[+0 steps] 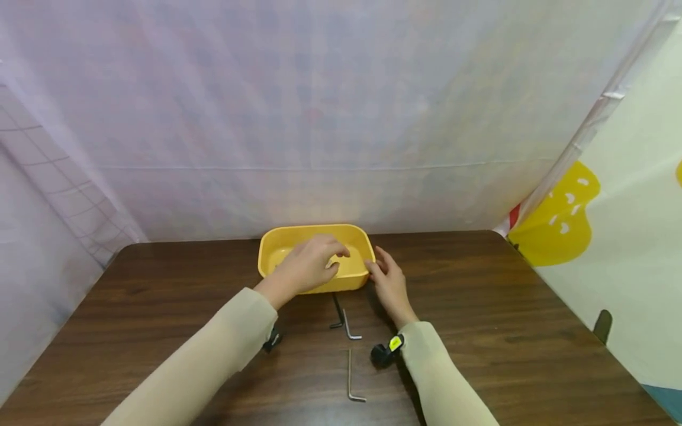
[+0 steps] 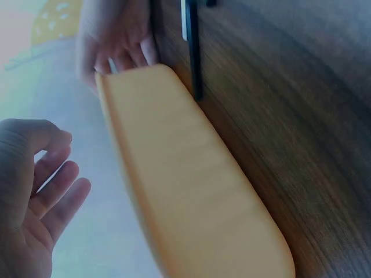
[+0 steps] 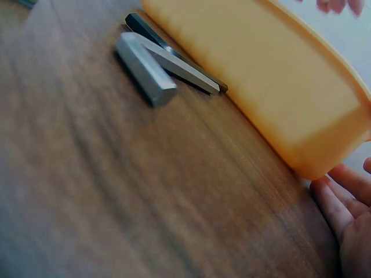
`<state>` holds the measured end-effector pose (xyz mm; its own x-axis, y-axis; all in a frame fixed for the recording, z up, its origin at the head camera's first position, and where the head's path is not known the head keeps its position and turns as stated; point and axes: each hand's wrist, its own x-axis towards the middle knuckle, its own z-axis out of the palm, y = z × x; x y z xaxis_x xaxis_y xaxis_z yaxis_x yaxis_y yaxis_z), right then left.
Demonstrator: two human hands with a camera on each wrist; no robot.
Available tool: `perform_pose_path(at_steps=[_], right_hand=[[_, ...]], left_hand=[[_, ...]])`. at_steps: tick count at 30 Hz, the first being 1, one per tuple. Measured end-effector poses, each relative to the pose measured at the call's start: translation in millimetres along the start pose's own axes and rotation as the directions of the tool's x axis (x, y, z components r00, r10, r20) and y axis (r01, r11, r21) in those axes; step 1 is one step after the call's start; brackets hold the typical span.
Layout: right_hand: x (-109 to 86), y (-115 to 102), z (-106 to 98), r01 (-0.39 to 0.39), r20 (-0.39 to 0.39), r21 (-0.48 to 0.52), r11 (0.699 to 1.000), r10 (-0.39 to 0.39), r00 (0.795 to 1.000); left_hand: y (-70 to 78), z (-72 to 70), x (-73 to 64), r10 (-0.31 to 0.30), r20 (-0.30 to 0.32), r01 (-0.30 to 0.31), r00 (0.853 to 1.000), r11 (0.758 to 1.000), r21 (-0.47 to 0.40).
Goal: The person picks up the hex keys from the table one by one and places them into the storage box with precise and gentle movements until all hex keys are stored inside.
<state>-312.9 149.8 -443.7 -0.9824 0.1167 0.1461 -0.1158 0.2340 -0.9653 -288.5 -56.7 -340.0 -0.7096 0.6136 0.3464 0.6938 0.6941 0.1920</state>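
A yellow plastic bin (image 1: pixel 314 286) stands near the back of the table. My left hand (image 1: pixel 314 260) hovers over the bin's opening, its fingers loosely bent, with nothing in them; the left wrist view shows the thumb and fingers apart. At the bin's right end, my right hand (image 1: pixel 391 287) holds the wall, thumb at the rim and fingers along the outside. In front of the bin lie a black hex key (image 1: pixel 337 310) and a silver hex key (image 1: pixel 348 325), close together. Another silver hex key (image 1: pixel 349 376) lies nearer to me. My left forearm and hand hide part of the bin's inside.
The brown wooden table (image 1: pixel 506 331) extends to both sides of the bin. Behind it hangs a pale curtain (image 1: pixel 319 195), close to the bin's far side. A white cloth with a yellow print (image 1: pixel 565 225) hangs at the right. Dark wrist devices sit at both cuffs.
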Motion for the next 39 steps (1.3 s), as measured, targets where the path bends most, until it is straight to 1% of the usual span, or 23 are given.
perform_pose_path(at_steps=[3, 4, 7, 9, 11, 13, 14, 15, 18, 20, 21, 22, 27, 29, 35, 39], right_hand=[[-0.1, 1.2, -0.5, 0.009, -0.004, -0.005, 1.000, -0.009, 1.000], [-0.2, 1.1, -0.8, 0.011, -0.004, -0.009, 1.000, -0.011, 1.000], [0.5, 1.0, -1.9, 0.017, -0.008, -0.019, 1.000, -0.018, 1.000], [1.3, 0.5, -2.9, 0.016, -0.011, -0.023, 1.000, -0.017, 1.000], [1.4, 0.2, -3.6, 0.020, -0.014, -0.028, 0.999, -0.020, 1.000], [1.1, -1.6, -4.2, 0.015, -0.011, -0.025, 1.000, -0.015, 1.000], [-2.5, -7.6, -4.9, 0.013, -0.007, -0.027, 1.000, -0.014, 1.000], [-2.7, -7.6, -4.9, 0.014, -0.007, -0.028, 1.000, -0.014, 1.000], [-3.1, -7.7, -4.9, 0.007, -0.005, -0.022, 1.000, -0.008, 1.000], [-3.1, -6.7, -4.5, 0.009, -0.010, -0.027, 1.000, -0.010, 1.000], [0.2, -1.0, -3.9, 0.013, -0.013, -0.023, 1.000, -0.013, 1.000], [0.1, -1.3, -3.7, 0.014, -0.011, -0.021, 1.000, -0.014, 1.000], [0.8, -0.7, -2.4, 0.026, -0.012, -0.020, 0.999, -0.026, 1.000], [1.2, 0.2, -2.2, 0.023, -0.014, -0.021, 1.000, -0.023, 1.000], [2.7, 2.5, -2.6, 0.017, -0.014, -0.016, 1.000, -0.017, 1.000], [2.5, 2.3, -2.7, 0.019, -0.008, -0.010, 1.000, -0.019, 1.000]], left_hand=[[6.6, -1.3, -9.1, 0.097, -0.039, -0.096, 0.994, 0.995, 0.027], [8.5, -1.0, -12.4, 0.130, -0.049, -0.128, 0.990, 0.991, 0.043], [13.2, 2.1, -20.9, 0.227, -0.073, -0.220, 0.971, 0.971, 0.092], [15.7, 6.1, -24.8, 0.273, -0.064, -0.268, 0.960, 0.960, 0.084], [18.3, 10.4, -28.0, 0.291, -0.028, -0.290, 0.956, 0.956, 0.043], [20.0, 15.7, -30.7, 0.277, 0.033, -0.277, 0.960, 0.961, -0.018], [20.8, 18.1, -31.8, 0.267, 0.068, -0.265, 0.961, 0.963, -0.043], [21.6, 20.7, -33.2, 0.249, 0.103, -0.245, 0.963, 0.968, -0.056], [22.8, 28.7, -36.8, 0.202, 0.186, -0.193, 0.962, 0.979, -0.065], [23.6, 33.9, -38.5, 0.184, 0.222, -0.175, 0.957, 0.983, -0.060], [24.2, 36.4, -39.5, 0.178, 0.236, -0.169, 0.955, 0.984, -0.059], [24.9, 38.4, -40.2, 0.176, 0.249, -0.165, 0.952, 0.984, -0.063], [30.9, 44.3, -41.3, 0.178, 0.295, -0.163, 0.939, 0.984, -0.075], [33.3, 45.7, -40.2, 0.176, 0.306, -0.165, 0.936, 0.984, -0.062], [37.5, 51.1, -36.2, 0.151, 0.328, -0.158, 0.933, 0.987, -0.003], [36.7, 54.9, -33.4, 0.142, 0.327, -0.155, 0.934, 0.988, 0.012]])
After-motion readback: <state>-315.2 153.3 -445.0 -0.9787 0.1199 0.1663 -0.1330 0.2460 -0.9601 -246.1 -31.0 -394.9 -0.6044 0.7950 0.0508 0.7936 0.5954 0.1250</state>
